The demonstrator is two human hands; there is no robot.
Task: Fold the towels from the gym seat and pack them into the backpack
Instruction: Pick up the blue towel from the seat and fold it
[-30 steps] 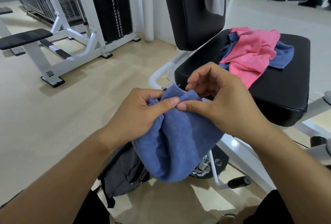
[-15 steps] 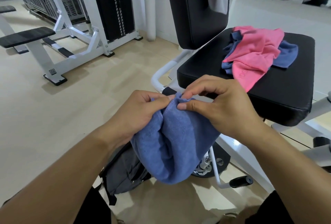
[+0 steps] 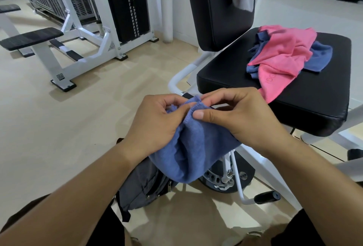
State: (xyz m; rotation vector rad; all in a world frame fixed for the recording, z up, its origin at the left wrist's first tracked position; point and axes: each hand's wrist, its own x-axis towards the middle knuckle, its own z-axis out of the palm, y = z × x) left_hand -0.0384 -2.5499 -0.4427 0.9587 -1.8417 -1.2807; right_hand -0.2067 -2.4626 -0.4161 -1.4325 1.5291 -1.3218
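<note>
A blue towel [image 3: 193,151] hangs doubled over in front of me, above the floor. My left hand [image 3: 155,122] pinches its top edge from the left, and my right hand [image 3: 235,114] pinches the same edge from the right, thumbs almost meeting. A dark grey backpack [image 3: 143,186] lies on the floor under the towel, partly hidden by it and by my left forearm. On the black gym seat [image 3: 306,96] lies a crumpled pink towel [image 3: 282,57] over a dark blue towel [image 3: 318,59].
The seat's black backrest [image 3: 214,10] stands upright behind it, with pink and grey cloth hung over its top. White machine frame tubes and a black handle [image 3: 265,197] sit low right. A weight-stack machine [image 3: 125,14] and a bench [image 3: 31,37] stand at the far left.
My fingers have worked along the blue towel's top edge and bunched it closer together. The view has shifted slightly; the towels on the seat have not moved.
</note>
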